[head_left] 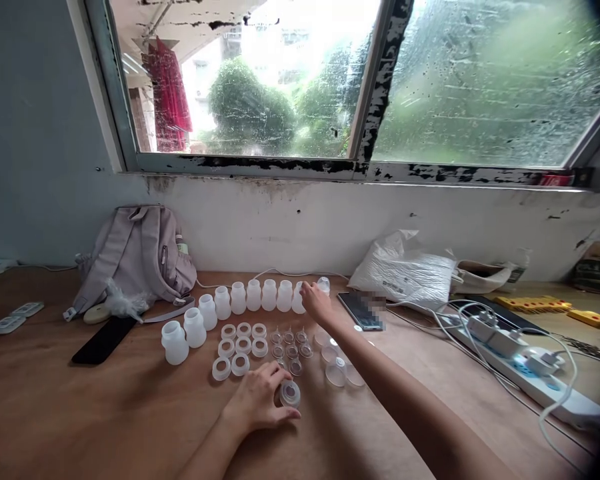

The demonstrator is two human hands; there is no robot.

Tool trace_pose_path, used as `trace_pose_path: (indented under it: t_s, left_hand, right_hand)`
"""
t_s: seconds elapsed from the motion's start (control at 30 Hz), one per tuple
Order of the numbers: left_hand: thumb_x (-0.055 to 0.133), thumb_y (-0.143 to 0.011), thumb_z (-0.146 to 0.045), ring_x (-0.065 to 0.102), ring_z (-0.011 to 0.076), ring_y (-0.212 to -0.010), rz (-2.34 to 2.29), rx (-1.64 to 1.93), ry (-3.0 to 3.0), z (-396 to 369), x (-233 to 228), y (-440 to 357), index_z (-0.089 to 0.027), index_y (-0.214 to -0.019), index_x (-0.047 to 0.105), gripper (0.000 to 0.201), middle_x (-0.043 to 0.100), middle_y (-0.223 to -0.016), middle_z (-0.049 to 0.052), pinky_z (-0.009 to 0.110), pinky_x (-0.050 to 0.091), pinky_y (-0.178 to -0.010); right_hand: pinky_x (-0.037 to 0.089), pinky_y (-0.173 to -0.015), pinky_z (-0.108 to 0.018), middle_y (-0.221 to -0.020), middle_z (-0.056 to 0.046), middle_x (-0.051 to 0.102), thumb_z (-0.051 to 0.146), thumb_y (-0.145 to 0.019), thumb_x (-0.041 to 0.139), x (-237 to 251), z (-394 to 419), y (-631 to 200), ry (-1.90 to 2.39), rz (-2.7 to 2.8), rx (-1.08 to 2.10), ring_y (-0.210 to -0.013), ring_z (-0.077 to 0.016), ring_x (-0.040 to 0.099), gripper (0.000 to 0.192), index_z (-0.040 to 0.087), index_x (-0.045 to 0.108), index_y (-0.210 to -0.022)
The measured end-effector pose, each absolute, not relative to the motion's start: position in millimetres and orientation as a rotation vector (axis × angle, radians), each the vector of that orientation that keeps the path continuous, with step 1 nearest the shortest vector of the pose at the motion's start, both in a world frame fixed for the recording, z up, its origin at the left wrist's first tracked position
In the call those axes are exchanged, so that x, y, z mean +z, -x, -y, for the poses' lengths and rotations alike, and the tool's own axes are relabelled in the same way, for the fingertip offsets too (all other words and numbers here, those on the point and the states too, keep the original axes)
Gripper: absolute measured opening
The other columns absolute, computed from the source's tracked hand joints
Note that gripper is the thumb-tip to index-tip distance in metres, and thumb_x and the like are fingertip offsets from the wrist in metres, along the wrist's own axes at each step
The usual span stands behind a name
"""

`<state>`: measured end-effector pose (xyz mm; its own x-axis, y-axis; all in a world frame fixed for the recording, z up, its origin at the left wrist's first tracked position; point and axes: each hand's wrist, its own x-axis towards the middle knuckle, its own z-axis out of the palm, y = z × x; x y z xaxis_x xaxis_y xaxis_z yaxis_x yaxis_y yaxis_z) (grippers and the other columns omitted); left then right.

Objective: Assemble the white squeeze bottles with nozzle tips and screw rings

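From my remote seat I saw the left hand (257, 402) resting low on the wooden table (80, 413), its fingers curled loosely around a small clear cap assembly (290, 393) that stood on the wood just in front of the rows of parts. The right hand (316, 303) was stretched far forward, fingers narrowed at the end of the curved row of white plastic bottles (240, 298); it touched the last bottles there, and one small bottle (323, 285) stood just beyond the fingertips, though I could not tell whether the fingers actually closed on any of them. Between the two hands lay white rings (240, 347) in neat rows, then small clear nipples (290, 347), then a loose cluster of clear domed covers (337, 370) beside the right forearm. A smartphone (363, 310) lay just right of the right hand, its screen blurred, so I read nothing there. Behind it sat a white plastic bag (405, 273) with dark print too small for me to make out. A white power strip (525, 367) with plugs and cables lay to the far right, near yellow pieces (533, 305). On the left a grey backpack (137, 257) leaned against the wall, with a dark phone (103, 340) flat before it.
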<state>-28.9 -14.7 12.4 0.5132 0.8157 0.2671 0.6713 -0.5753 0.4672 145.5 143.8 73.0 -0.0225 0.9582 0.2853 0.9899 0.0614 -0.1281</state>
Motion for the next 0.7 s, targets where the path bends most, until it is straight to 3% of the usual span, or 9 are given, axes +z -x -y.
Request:
trace_pose_path:
  t_s: [0.23, 0.33, 0.4, 0.5, 0.57, 0.7]
  left_hand:
    - [0.062, -0.064, -0.032, 0.054, 0.0202, -0.084, -1.279, 0.763, -2.386, 15, 11, 26, -0.02, -0.094, 0.049, 0.034, 0.057, -0.09, 0.003, 0.029, 0.042, -0.072]
    - [0.055, -0.071, -0.026, 0.054, 0.0212, -0.089, -1.342, 0.892, -2.324, 13, 8, 26, -0.022, -0.103, 0.046, 0.033, 0.057, -0.097, 0.005, 0.031, 0.043, -0.076]
    - [0.049, -0.075, -0.026, 0.054, 0.0219, -0.091, -1.38, 0.963, -2.297, 11, 6, 26, -0.023, -0.107, 0.045, 0.033, 0.056, -0.101, 0.006, 0.032, 0.043, -0.076]
    - [0.044, -0.078, -0.025, 0.056, 0.0212, -0.087, -1.367, 1.016, -2.295, 9, 2, 25, -0.022, -0.108, 0.046, 0.03, 0.056, -0.1, 0.007, 0.031, 0.045, -0.072]
    - [0.043, -0.078, -0.022, 0.057, 0.0189, -0.079, -1.339, 1.009, -2.308, 9, 1, 26, -0.021, -0.106, 0.047, 0.028, 0.057, -0.097, 0.007, 0.029, 0.046, -0.068]
    - [0.045, -0.078, -0.024, 0.056, 0.0163, -0.069, -1.329, 1.004, -2.329, 9, 2, 31, -0.021, -0.106, 0.048, 0.028, 0.058, -0.094, 0.007, 0.028, 0.046, -0.066]
  right_hand:
    - [0.036, -0.056, -0.026, -0.101, -0.011, 0.056, 0.03, -0.088, 0.035, 81, -110, -139, 1.71, 2.002, -0.139, -0.072, -0.018, 0.057, 0.027, 0.017, 0.043, -0.11]
    - [0.034, -0.05, -0.023, -0.067, -0.003, 0.057, 0.036, -0.089, 0.031, 63, -67, -131, 1.326, 2.023, 0.09, -0.052, -0.0133, 0.051, 0.026, 0.017, 0.05, -0.09]
    - [0.031, -0.047, -0.022, -0.059, 0.0, 0.052, 0.037, -0.087, 0.036, 42, -36, -127, 1.154, 2.071, 0.2, -0.047, -0.0116, 0.047, 0.023, 0.019, 0.049, -0.081]
    - [0.033, -0.051, -0.023, -0.07, -0.002, 0.056, 0.033, -0.083, 0.042, 11, -2, -123, 1.078, 2.14, 0.264, -0.056, -0.0136, 0.052, 0.015, 0.019, 0.047, -0.088]
    - [0.034, -0.051, -0.023, -0.068, -0.001, 0.055, 0.03, -0.084, 0.041, -3, 8, -121, 1.09, 2.092, 0.366, -0.054, -0.0133, 0.051, 0.012, 0.02, 0.044, -0.089]
    - [0.04, -0.061, -0.025, -0.076, -0.001, 0.054, 0.029, -0.083, 0.042, -8, 10, -119, 1.045, 1.921, 0.573, -0.063, -0.0138, 0.053, 0.011, 0.021, 0.039, -0.091]
